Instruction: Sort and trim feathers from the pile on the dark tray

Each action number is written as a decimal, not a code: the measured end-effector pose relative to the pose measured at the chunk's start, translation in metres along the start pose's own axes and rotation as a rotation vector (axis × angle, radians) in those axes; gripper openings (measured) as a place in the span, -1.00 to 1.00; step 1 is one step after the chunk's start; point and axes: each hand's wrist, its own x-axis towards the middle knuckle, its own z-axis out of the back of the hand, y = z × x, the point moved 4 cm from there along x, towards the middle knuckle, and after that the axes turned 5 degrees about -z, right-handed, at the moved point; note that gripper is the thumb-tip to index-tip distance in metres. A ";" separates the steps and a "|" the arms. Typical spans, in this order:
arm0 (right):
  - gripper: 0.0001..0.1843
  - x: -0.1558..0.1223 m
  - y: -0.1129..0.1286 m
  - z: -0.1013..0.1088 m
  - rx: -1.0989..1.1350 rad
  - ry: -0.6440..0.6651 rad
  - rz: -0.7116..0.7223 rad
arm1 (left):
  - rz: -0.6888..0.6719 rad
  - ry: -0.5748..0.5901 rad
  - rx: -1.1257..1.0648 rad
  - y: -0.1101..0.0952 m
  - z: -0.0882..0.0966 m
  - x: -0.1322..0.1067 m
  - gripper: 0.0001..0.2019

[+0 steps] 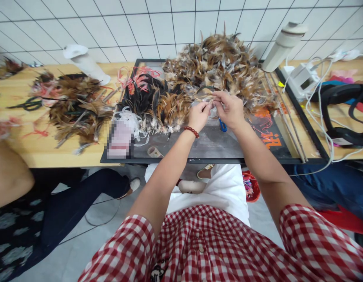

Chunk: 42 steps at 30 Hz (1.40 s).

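Note:
My left hand [199, 115], with a beaded bracelet at the wrist, pinches close against my right hand [231, 109]. Both sets of fingers are closed around the quill end of a light brown feather [204, 93]; whether it is one feather or a small bunch, I cannot tell. Just behind the hands rises a large heap of brown and white feathers [219, 66]. Left of them lie a row of orange-brown feathers [172, 107] and a bunch of black feathers [143, 94]. A blue looped handle [222, 125] shows beneath my right hand; the rest is hidden.
The dark framed board [175, 145] lies on a wooden table [111, 154]. White ribbon [137, 127] and a blurred flat object [120, 139] are at its left. Thin sticks [287, 121], cables and a bottle [284, 45] stand right. Black scissors [30, 103] and a person's arm [11, 172] are left.

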 end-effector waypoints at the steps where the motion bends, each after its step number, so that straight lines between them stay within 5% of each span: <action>1: -0.60 0.001 -0.002 0.000 0.005 -0.006 -0.006 | 0.012 -0.011 -0.021 0.002 0.000 0.001 -0.69; 4: -0.69 0.004 -0.013 0.000 0.006 0.054 -0.006 | 0.086 -0.087 -0.121 0.009 0.001 0.004 -0.71; 11: -0.84 0.003 -0.046 -0.007 -0.046 0.447 0.062 | 0.176 -0.193 -0.193 0.011 0.006 0.006 -0.75; 14: -0.91 0.005 -0.051 -0.011 -0.055 0.381 -0.005 | 0.171 -0.189 -0.194 0.013 0.005 0.006 -0.76; 19: -0.68 0.012 -0.042 -0.002 0.270 -0.067 -0.203 | 0.214 -0.176 -0.237 0.013 0.005 0.006 -0.76; 22: -0.62 0.008 -0.025 0.001 0.260 -0.192 -0.152 | 0.310 -0.114 -0.353 0.012 0.000 0.002 -0.75; 26: -0.63 -0.001 -0.004 -0.011 0.088 -0.034 0.086 | 0.406 -0.053 -0.548 0.012 -0.005 -0.001 -0.77; 30: -0.65 -0.007 0.002 -0.023 -0.001 0.059 0.267 | 0.429 -0.115 -0.714 0.014 -0.003 0.001 -0.81; 42: -0.66 -0.010 0.006 -0.026 -0.100 0.113 0.254 | 0.350 -0.221 -0.602 0.010 -0.001 0.002 -0.78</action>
